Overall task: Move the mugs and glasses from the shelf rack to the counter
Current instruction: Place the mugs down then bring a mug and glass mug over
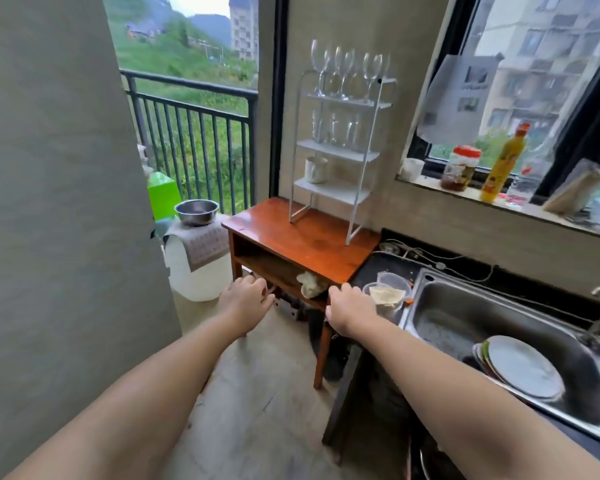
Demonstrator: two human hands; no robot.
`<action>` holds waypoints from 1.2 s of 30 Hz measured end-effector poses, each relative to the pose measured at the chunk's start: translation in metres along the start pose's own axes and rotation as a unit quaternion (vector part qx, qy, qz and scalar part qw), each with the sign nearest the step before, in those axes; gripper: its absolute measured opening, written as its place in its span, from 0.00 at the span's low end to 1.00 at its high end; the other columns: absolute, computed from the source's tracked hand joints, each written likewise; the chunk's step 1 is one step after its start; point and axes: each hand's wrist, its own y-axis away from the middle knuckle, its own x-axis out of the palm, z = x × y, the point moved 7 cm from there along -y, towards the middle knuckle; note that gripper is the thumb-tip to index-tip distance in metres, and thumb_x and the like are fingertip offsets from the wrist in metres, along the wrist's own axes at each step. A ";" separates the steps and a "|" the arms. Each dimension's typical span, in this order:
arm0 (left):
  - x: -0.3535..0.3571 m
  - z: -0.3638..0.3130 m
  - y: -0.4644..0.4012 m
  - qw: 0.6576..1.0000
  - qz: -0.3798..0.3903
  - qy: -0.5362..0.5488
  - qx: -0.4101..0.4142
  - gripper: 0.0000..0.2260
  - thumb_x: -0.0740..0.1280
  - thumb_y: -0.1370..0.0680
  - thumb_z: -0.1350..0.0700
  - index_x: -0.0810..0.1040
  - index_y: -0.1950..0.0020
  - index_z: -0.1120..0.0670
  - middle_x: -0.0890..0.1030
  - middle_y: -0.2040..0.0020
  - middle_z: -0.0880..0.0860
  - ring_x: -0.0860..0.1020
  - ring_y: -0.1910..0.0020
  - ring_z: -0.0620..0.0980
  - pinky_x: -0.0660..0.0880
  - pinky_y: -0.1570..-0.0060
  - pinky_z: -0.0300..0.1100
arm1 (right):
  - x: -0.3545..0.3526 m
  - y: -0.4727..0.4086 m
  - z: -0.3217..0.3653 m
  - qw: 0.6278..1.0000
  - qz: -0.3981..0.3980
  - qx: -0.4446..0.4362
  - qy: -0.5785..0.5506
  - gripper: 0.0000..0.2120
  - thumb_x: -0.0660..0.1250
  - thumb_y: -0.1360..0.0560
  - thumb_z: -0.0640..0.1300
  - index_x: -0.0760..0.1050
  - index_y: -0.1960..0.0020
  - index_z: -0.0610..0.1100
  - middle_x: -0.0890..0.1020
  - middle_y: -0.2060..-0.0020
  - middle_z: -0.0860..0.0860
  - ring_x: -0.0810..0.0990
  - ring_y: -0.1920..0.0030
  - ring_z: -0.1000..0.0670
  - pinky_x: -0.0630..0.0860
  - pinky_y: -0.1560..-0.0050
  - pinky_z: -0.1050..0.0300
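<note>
Both hands: I am holding them out in front of me at waist height, well short of the rack, neither one gripping anything
Left hand (248,299): I am seeing it hanging over the floor with fingers loosely curled downward, nothing between them
Right hand (349,308): I am seeing it hovering by the near corner of the wooden table (302,237), fingers loosely bent, touching nothing that I can make out
Shelf rack (336,147): white three-tier wire frame, standing upright on the far end of the wooden table against the wall
Wine glasses (347,69): several are standing upright in a row on the top tier
Smaller glasses (333,128): a few are sitting on the middle tier; they are blurring together, so I cannot count them
Mug (316,169): one pale mug is sitting on the left side of the bottom tier
Counter (392,263): dark surface lying just right of the table, carrying clear plastic containers (388,292) beside the steel sink (499,320)
Sink contents: stacked plates (523,367) are leaning inside the basin
</note>
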 end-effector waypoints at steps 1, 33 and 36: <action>0.000 0.011 -0.016 1.000 0.000 0.008 -0.007 0.13 0.58 0.21 0.46 0.76 0.47 0.53 0.77 0.46 0.53 0.75 0.45 0.54 0.74 0.45 0.48 | -0.001 -0.018 0.009 1.000 -0.001 -0.007 0.003 0.17 0.55 0.20 0.49 0.67 0.34 0.43 0.71 0.35 0.42 0.69 0.34 0.39 0.69 0.38 0.42; 0.027 -0.008 -0.599 0.973 0.081 0.165 0.137 0.15 0.59 0.20 0.49 0.75 0.40 0.56 0.79 0.44 0.56 0.78 0.46 0.56 0.76 0.46 0.48 | -0.199 -0.507 -0.073 0.908 -0.302 0.209 -0.201 0.16 0.57 0.20 0.44 0.70 0.35 0.39 0.75 0.38 0.43 0.72 0.38 0.42 0.72 0.45 0.50; 0.043 -0.014 -0.637 0.968 0.105 0.212 0.087 0.17 0.59 0.20 0.50 0.73 0.36 0.58 0.77 0.39 0.58 0.77 0.43 0.57 0.74 0.46 0.44 | -0.217 -0.528 -0.099 0.871 -0.342 0.254 -0.245 0.18 0.58 0.21 0.43 0.67 0.33 0.37 0.71 0.35 0.41 0.70 0.35 0.41 0.68 0.38 0.50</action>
